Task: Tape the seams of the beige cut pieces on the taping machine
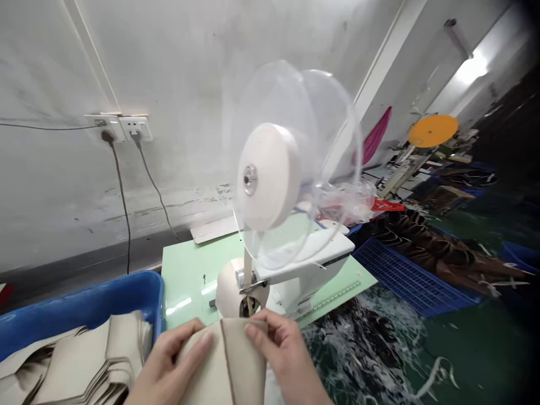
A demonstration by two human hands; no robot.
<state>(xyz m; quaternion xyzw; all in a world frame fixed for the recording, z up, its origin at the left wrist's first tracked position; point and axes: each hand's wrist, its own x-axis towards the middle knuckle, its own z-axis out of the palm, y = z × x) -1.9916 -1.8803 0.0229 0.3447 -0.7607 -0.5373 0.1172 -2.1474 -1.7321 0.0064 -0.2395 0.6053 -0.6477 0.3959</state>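
Observation:
Both hands grip one beige sewn piece (242,360) with a darker seam down its middle. At its left edge is my left hand (175,360), thumb on top and fingers curled beneath. My right hand (284,351) pinches the top right corner between thumb and fingers. The piece's top edge lies just below the head of a white machine (307,264); whether it touches the head I cannot tell. A strip of pale tape (247,270) runs down into that head from a white tape roll (265,177), mounted between large see-through discs.
A blue bin (156,292) at left holds stacked beige pieces (84,354). The machine stands on a pale green tabletop (185,270). Cords hang from wall sockets (135,128). At right are a blue plastic grate (415,275), brown pieces and scraps (358,349) on the floor.

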